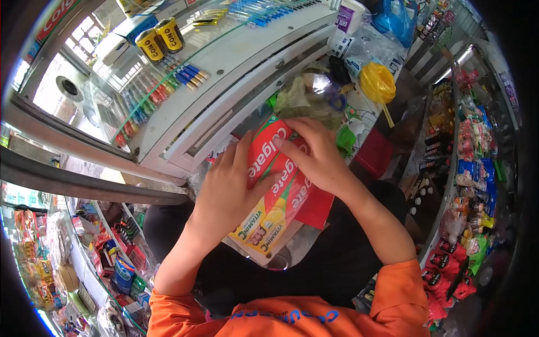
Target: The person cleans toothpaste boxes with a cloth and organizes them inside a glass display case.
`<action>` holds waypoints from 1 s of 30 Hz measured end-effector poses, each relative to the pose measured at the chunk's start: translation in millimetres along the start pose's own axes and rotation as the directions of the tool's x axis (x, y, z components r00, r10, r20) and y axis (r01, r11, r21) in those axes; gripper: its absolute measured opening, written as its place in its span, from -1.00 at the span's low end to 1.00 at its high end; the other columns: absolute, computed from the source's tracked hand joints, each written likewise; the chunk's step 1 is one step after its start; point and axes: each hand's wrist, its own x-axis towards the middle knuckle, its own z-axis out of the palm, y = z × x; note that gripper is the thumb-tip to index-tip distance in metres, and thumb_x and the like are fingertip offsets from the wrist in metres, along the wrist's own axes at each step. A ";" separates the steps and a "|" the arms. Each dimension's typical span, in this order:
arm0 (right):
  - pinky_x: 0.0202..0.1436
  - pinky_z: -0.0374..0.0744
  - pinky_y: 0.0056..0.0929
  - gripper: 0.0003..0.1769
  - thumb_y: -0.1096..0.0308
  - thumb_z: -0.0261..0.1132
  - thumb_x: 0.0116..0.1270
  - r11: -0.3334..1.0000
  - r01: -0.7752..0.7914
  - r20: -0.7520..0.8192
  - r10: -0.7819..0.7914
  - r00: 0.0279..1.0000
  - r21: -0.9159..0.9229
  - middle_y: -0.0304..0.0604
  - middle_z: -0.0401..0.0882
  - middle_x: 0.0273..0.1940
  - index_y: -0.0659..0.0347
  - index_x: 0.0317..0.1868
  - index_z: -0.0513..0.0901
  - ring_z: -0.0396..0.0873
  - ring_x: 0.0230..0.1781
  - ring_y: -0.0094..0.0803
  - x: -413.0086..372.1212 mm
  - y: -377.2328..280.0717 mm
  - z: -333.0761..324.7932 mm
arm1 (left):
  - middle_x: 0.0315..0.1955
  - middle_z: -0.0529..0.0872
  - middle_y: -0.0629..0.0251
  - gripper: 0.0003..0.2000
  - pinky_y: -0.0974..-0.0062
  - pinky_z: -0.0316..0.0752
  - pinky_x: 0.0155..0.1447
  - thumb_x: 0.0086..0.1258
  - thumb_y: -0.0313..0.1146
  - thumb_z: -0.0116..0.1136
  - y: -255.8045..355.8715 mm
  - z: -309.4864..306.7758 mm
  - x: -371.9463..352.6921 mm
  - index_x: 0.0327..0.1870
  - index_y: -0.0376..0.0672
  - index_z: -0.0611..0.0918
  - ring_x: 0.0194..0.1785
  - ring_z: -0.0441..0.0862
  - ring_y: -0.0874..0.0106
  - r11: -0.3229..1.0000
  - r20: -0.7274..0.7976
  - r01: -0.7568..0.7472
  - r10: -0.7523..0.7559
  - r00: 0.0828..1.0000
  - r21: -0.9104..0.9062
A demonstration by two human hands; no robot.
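Observation:
Red and yellow Colgate toothpaste boxes lie side by side in a bundle above my lap, tilted, with "Vitamin C" printed on their yellow ends. My left hand is wrapped along the near-left side, its thumb across the front of the boxes. From the upper right, my right hand grips their top end, fingers over the far edge and thumb on the red face. Both palms hide parts of the boxes. A red flat piece shows beside the boxes at the right.
A glass-topped counter with pens and yellow-black cans stands ahead on the left. Beyond my hands are a yellow plastic bag, a blue bag and a white tub. Shelves of packets line the right.

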 end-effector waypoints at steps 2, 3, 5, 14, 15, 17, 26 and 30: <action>0.35 0.34 -0.08 -0.52 0.07 0.31 0.54 0.997 -0.028 0.023 0.026 0.999 0.074 0.01 0.67 0.16 0.29 0.21 0.70 0.59 0.22 -0.06 2.4 -3.2 -1.8 | 0.01 0.73 -0.21 -0.32 0.00 0.59 0.15 0.46 -0.06 0.41 -1.7 1.7 0.6 0.38 -0.41 0.46 0.08 0.71 -0.19 0.999 -0.043 -0.015 0.014 0.999 -0.032; 0.34 0.35 -0.09 -0.53 0.08 0.31 0.54 0.987 -0.054 0.049 0.047 0.998 0.153 0.02 0.68 0.15 0.29 0.21 0.69 0.61 0.19 -0.05 4.6 -3.8 -3.2 | 0.01 0.73 -0.21 -0.32 0.00 0.59 0.15 0.46 -0.06 0.41 -2.5 2.6 1.3 0.38 -0.41 0.46 0.08 0.71 -0.19 0.999 -0.045 -0.017 0.015 0.999 -0.034; 0.33 0.36 -0.08 -0.53 0.08 0.32 0.54 0.988 -0.080 0.082 0.070 0.994 0.131 0.03 0.68 0.15 0.28 0.23 0.68 0.62 0.17 -0.04 8.7 -3.0 -7.6 | -0.11 0.76 -0.17 -0.47 0.00 0.60 0.04 0.49 -0.12 0.40 -4.6 3.8 2.2 0.23 -0.39 0.54 -0.02 0.73 -0.19 0.997 -0.044 0.070 -0.071 0.997 -0.027; 0.29 0.35 0.04 -0.50 0.00 0.26 0.57 0.990 0.002 0.059 0.006 0.998 -0.142 0.04 0.66 0.11 0.22 0.26 0.65 0.58 0.22 -0.01 12.5 -9.1 -3.6 | -0.10 0.77 -0.09 -0.46 0.05 0.62 -0.01 0.45 -0.12 0.43 -3.4 -9.8 -8.8 0.29 -0.30 0.58 -0.10 0.76 -0.10 1.000 -0.062 0.002 -0.003 0.998 -0.017; 0.29 0.34 0.07 -0.48 -0.04 0.23 0.59 0.981 -0.048 0.092 0.066 0.994 -0.190 0.04 0.65 0.10 0.23 0.25 0.65 0.57 0.23 0.00 13.2 -8.7 -3.6 | -0.10 0.77 -0.09 -0.46 0.05 0.62 -0.01 0.45 -0.12 0.43 -3.5 -10.4 -14.2 0.29 -0.30 0.58 -0.10 0.76 -0.10 1.000 -0.062 0.006 -0.007 0.998 -0.017; 0.29 0.33 0.09 -0.45 -0.08 0.18 0.61 0.970 -0.079 0.128 0.111 0.985 -0.232 0.04 0.65 0.11 0.23 0.24 0.66 0.57 0.23 0.01 13.4 -6.7 -3.0 | -0.06 0.78 -0.05 -0.42 0.11 0.64 0.00 0.42 -0.12 0.46 -3.7 -11.3 -28.9 0.34 -0.27 0.59 -0.08 0.78 -0.04 0.998 -0.088 0.056 -0.052 0.995 0.037; 0.31 0.31 0.09 -0.38 -0.14 0.01 0.69 0.984 -0.109 0.197 0.135 0.971 -0.138 0.07 0.69 0.10 0.27 0.25 0.65 0.59 0.21 0.08 14.8 7.2 5.1 | -0.11 0.76 -0.06 -0.60 0.26 0.62 0.08 0.55 -0.22 0.31 -24.4 -18.0 -90.5 0.23 -0.33 0.61 -0.06 0.77 0.05 0.978 -0.155 0.158 -0.178 0.972 -0.134; 0.28 0.31 0.10 -0.41 -0.12 -0.04 0.72 0.974 -0.068 0.166 0.105 0.981 -0.215 0.10 0.70 0.11 0.21 0.27 0.62 0.60 0.19 0.09 14.8 4.7 8.0 | -0.38 0.60 0.01 -0.73 0.15 0.51 -0.14 0.66 -0.24 0.16 -14.7 -26.7 -98.6 -0.14 -0.31 0.53 -0.34 0.61 0.04 0.957 -0.319 0.291 -0.274 0.907 0.004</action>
